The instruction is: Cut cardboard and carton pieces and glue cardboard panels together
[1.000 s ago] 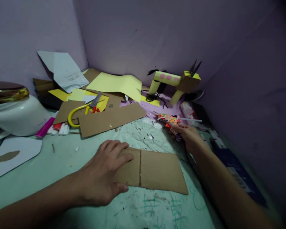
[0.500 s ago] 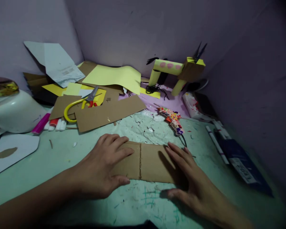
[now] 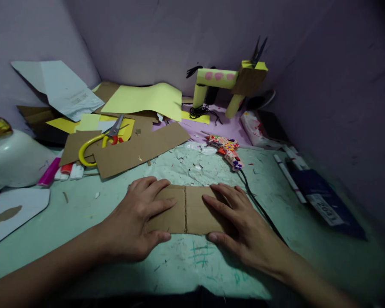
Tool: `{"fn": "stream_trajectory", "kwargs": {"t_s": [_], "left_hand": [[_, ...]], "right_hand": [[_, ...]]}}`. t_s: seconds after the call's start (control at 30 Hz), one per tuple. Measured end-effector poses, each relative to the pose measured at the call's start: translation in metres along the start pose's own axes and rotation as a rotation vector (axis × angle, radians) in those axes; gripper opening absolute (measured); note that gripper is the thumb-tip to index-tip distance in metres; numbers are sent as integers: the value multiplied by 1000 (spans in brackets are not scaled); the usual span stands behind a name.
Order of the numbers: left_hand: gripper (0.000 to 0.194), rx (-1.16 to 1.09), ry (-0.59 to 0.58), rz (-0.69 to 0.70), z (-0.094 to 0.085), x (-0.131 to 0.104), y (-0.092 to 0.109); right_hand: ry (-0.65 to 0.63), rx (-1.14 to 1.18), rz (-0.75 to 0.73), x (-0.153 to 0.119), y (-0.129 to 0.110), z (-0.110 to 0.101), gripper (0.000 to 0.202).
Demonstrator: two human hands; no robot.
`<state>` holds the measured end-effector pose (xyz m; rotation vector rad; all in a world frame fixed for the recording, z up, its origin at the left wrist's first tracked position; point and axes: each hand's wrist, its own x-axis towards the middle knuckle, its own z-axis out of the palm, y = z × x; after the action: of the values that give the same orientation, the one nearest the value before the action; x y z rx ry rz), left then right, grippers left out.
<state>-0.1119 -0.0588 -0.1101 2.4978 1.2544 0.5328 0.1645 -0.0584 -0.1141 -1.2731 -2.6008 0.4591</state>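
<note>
A flat brown cardboard strip lies on the green tabletop in front of me, with a glossy glue-like seam running across its middle. My left hand rests on its left part, fingers spread over the top and thumb at the near edge. On the right part lies my right hand, fingers apart, thumb at the near edge too. Both palms hide the strip's ends. Beyond the strip, a flower-patterned glue gun lies with its black cord running behind my right hand.
Yellow-handled scissors lie beside a larger cardboard piece and yellow paper. A yellow-and-brown animal figure stands at the back. Markers and a dark blue packet sit right; a white object is left.
My right hand has come down onto the right part of the strip and moved inward. My left hand stays on the left part. The view has shifted slightly.
</note>
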Motion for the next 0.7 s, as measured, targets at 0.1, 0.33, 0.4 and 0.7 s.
{"fn": "stream_trajectory", "kwargs": {"t_s": [0.1, 0.33, 0.4, 0.7], "left_hand": [[52, -4, -11, 5, 0, 1, 0], [47, -14, -1, -36, 2, 3, 5], [47, -15, -7, -37, 1, 4, 6], [49, 5, -5, -36, 1, 5, 6]], "right_hand": [[6, 9, 19, 1, -3, -1, 60], [23, 29, 14, 4, -4, 0, 59], [26, 33, 14, 5, -4, -1, 59], [23, 47, 25, 6, -5, -1, 61]]}}
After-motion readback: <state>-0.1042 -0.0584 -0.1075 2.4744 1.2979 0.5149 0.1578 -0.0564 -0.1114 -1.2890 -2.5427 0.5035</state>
